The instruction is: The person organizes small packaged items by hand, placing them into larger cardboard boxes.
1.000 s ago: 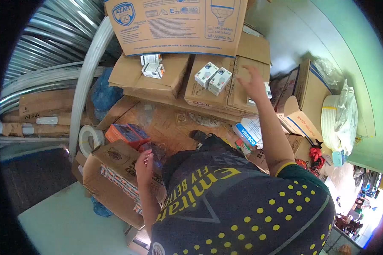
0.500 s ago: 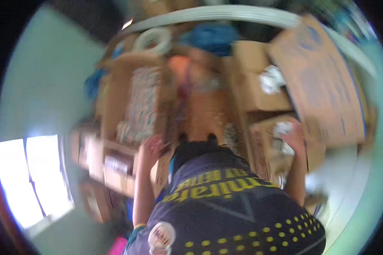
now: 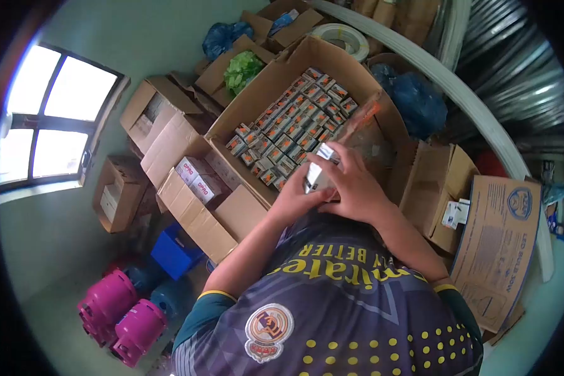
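Both hands grip a small white box (image 3: 315,170), the left hand (image 3: 292,202) under it and the right hand (image 3: 356,188) over it, above the near edge of a big open carton (image 3: 266,88) packed with little boxes (image 3: 294,125).

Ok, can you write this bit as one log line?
left hand: holds small box | right hand: holds small box | near: full carton

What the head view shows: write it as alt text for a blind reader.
The left hand and right hand clasp a small white box above a large open carton filled with rows of small boxes. More cartons surround it; pink cylinders stand lower left.
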Demonstrator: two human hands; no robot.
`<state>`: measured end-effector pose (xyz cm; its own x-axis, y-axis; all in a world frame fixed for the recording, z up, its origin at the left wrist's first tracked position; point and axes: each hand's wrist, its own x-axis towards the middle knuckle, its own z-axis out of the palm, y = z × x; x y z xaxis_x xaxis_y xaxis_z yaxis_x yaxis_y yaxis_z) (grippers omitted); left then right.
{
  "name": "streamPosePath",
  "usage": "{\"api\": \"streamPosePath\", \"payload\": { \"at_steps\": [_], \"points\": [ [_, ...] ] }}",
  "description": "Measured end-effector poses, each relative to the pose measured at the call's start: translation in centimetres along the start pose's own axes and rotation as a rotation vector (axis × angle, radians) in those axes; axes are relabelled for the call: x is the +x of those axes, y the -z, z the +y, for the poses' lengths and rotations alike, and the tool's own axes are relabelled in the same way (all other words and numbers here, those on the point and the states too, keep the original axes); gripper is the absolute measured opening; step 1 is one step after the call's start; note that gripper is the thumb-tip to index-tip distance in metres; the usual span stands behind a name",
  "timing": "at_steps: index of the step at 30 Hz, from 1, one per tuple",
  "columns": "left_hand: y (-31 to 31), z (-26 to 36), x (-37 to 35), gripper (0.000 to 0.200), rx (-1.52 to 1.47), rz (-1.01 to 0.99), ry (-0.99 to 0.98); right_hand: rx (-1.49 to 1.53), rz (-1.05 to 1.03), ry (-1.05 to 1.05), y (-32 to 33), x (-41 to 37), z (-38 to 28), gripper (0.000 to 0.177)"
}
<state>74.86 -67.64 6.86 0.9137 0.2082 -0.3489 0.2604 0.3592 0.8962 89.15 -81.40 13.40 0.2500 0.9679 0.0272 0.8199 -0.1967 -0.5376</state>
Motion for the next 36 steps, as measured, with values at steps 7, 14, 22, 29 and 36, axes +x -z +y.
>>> {"api": "streamPosePath", "payload": {
  "at_steps": [7, 14, 22, 29, 36],
  "points": [
    [9.7, -2.0, 1.1, 0.079, 0.294, 0.009, -0.101, 0.843, -0.245, -0.234, -4.0, 7.1, 3.8, 0.099],
    [12.4, -5.1, 0.4, 0.085, 0.954, 0.745, -0.241, 0.305, -0.136, -0.165, -14.4, 15.6, 9.5, 0.069],
    [12.4, -9.4, -1.7, 0.077, 0.892, 0.745, 0.017, 0.118, -0.424, -0.246, -29.6, 22.4, 11.4, 0.089],
    [11.9, -9.4, -1.3, 0.072, 0.797, 0.752, -0.015, 0.562, -0.37, -0.268, -28.2, 20.2, 11.8, 0.087],
    [11.3, -9.2, -1.0, 0.066, 0.804, 0.742, -0.07, 0.915, 0.055, -0.438, -12.5, 14.2, 14.2, 0.038]
  ]
}}
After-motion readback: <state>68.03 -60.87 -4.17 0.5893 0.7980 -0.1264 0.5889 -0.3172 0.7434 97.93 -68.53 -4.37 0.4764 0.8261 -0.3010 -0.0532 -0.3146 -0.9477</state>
